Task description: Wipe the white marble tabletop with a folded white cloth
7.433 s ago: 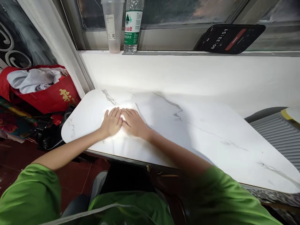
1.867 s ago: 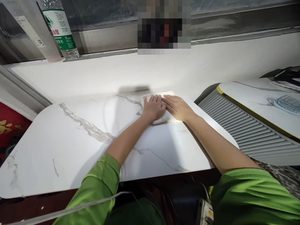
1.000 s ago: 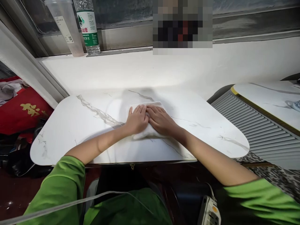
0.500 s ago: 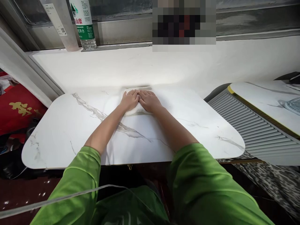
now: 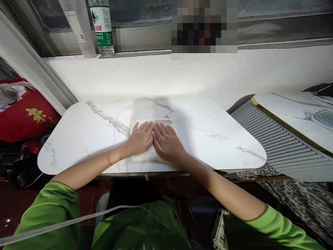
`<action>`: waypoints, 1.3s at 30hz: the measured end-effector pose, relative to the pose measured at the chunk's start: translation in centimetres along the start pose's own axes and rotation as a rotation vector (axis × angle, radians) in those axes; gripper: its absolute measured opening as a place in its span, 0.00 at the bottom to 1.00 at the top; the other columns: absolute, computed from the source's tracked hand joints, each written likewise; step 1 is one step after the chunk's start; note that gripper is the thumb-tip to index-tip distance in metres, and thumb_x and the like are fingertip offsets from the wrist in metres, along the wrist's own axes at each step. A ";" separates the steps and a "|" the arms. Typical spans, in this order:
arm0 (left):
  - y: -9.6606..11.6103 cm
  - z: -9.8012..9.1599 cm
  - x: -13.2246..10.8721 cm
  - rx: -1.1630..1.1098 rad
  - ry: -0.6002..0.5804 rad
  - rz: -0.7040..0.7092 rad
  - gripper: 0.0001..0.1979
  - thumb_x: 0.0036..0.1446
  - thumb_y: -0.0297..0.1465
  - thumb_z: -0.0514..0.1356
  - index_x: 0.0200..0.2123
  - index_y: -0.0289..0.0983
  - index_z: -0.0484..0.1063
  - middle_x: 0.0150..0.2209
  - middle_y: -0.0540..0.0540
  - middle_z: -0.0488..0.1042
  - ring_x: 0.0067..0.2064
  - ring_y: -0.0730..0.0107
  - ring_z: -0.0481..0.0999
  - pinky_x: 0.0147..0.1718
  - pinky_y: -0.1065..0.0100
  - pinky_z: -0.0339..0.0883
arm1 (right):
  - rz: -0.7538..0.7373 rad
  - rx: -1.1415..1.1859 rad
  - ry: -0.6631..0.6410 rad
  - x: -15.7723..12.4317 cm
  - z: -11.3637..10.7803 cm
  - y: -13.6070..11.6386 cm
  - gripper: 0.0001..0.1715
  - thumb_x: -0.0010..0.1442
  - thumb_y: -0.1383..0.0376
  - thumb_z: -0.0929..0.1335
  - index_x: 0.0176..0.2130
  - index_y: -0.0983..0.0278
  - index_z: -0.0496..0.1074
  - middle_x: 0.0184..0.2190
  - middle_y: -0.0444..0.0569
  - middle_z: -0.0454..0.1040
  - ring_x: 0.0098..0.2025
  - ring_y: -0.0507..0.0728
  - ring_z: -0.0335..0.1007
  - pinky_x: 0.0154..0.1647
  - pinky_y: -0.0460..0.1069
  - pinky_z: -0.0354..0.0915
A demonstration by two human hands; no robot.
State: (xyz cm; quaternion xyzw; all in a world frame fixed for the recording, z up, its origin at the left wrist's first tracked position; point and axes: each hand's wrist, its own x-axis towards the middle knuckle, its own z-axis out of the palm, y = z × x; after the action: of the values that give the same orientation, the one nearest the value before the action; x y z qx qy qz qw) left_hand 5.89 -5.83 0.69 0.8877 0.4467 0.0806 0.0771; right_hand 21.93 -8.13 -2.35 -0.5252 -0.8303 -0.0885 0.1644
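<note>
A folded white cloth [image 5: 145,157] lies flat on the white marble-patterned tabletop [image 5: 208,146], near its front edge. My left hand [image 5: 141,138] presses on the cloth's left half, palm down with fingers stretched out. Beside it my right hand [image 5: 168,141] rests flat on the right half, fingers extended and pointing away from me. The two hands touch or nearly touch at their inner edges. Neither hand grips the cloth; both lie on top of it.
A water bottle [image 5: 102,31] and a translucent container [image 5: 79,31] stand on the window ledge. On the left is a red bag [image 5: 33,114]. A second table with a ribbed grey side [image 5: 281,146] stands right, bearing a hairbrush-like object [image 5: 324,118]. A pale strap [image 5: 85,216] crosses my front.
Both hands and the cloth have come from the table's back edge toward me, near the front edge. My elbows have spread outward. The view has shifted slightly.
</note>
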 end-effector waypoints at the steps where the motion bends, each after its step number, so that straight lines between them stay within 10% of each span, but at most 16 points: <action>1: 0.2 -0.1 -0.9 -0.005 0.001 -0.006 0.27 0.69 0.31 0.40 0.69 0.32 0.53 0.70 0.40 0.55 0.72 0.63 0.51 0.70 0.52 0.39 | -0.009 0.002 0.018 -0.6 -0.1 -0.7 0.31 0.69 0.62 0.53 0.64 0.72 0.62 0.63 0.63 0.66 0.66 0.69 0.59 0.65 0.65 0.55; 8: -0.3 -0.8 -2.4 -0.033 -0.035 -0.103 0.27 0.69 0.30 0.39 0.68 0.34 0.54 0.70 0.42 0.56 0.72 0.66 0.52 0.70 0.52 0.41 | -0.004 0.036 0.023 0.0 0.2 -2.9 0.29 0.67 0.63 0.56 0.61 0.72 0.66 0.62 0.64 0.68 0.64 0.69 0.61 0.65 0.64 0.55; 26: -13.4 -1.9 11.7 -0.001 0.117 -0.235 0.24 0.70 0.29 0.38 0.64 0.36 0.60 0.68 0.42 0.61 0.69 0.66 0.57 0.68 0.55 0.46 | 0.038 0.162 -0.081 18.7 5.5 2.2 0.26 0.66 0.66 0.56 0.58 0.71 0.66 0.58 0.61 0.70 0.60 0.66 0.61 0.63 0.58 0.52; 33: -13.8 -1.6 12.0 -0.012 0.124 -0.223 0.24 0.71 0.30 0.39 0.65 0.35 0.59 0.69 0.42 0.59 0.70 0.63 0.55 0.68 0.52 0.45 | 0.053 0.186 -0.072 18.9 5.7 2.2 0.28 0.65 0.67 0.56 0.60 0.74 0.65 0.62 0.62 0.67 0.62 0.66 0.59 0.65 0.59 0.50; 39: -10.8 -1.1 6.2 0.041 0.087 -0.223 0.26 0.70 0.30 0.39 0.67 0.29 0.56 0.70 0.38 0.55 0.71 0.58 0.52 0.69 0.49 0.42 | -0.057 0.078 -0.024 13.6 4.9 -0.5 0.31 0.67 0.66 0.55 0.62 0.79 0.64 0.62 0.66 0.66 0.62 0.69 0.59 0.64 0.60 0.51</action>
State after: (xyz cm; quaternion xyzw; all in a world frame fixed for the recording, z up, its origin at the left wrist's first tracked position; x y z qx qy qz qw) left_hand 0.85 5.56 0.01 0.8297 0.5469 0.1008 0.0477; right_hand 15.24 4.71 -1.90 -0.4955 -0.8497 -0.0544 0.1720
